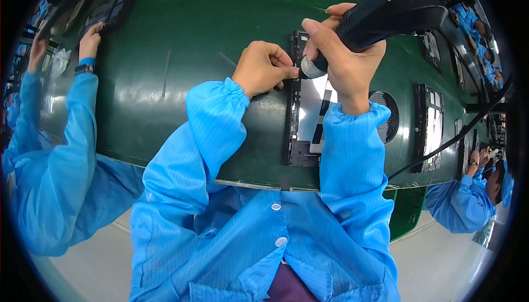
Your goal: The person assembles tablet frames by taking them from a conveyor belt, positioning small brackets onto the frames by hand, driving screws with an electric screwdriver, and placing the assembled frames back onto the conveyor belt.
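Observation:
My right hand (350, 59) is wrapped round a black electric screwdriver (380, 18), which slants down to the left over the work. Its nose has a whitish wrapping; the very tip is hidden by my fingers. Right beside that nose, the thumb and forefinger of my left hand (264, 69) are pinched together, and what is between them is too small to make out. Beneath both hands lies a flat black-framed device part (300, 150) with a silver-white plate (311, 109) inside it. My right hand and sleeve cover much of its right side.
A round dark mesh-topped thing (392, 117) and another framed part (431, 128) lie to the right on the green table (193, 26). A black cable (457, 136) hangs at the right. At left, a co-worker's hand (90, 43) touches a similar part (113, 11).

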The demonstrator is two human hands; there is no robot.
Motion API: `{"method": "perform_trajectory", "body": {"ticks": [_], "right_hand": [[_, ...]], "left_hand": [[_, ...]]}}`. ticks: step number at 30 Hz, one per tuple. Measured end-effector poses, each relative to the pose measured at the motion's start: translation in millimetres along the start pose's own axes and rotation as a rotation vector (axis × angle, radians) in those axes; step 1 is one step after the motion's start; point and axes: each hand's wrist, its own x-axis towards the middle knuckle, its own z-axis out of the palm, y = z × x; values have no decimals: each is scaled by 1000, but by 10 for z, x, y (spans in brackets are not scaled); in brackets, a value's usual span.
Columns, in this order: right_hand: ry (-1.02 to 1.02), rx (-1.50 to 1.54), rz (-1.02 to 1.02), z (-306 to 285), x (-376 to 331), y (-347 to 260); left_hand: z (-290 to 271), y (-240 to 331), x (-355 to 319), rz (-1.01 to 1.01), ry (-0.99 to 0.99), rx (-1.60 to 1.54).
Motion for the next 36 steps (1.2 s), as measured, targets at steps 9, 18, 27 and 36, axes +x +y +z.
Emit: {"method": "perform_trajectory", "body": {"ticks": [9, 18, 27, 36], "right_hand": [[-59, -37, 51, -36, 11, 45], [-113, -270, -183, 56, -100, 111], [147, -192, -206, -772, -22, -411], [449, -112, -90, -1723, -327, -377]], "left_hand": [[15, -11, 40, 4, -7, 4], [20, -78, 85, 126, 24, 23], [48, -24, 16, -7, -54, 17], [85, 33, 15, -48, 7, 87]]}}
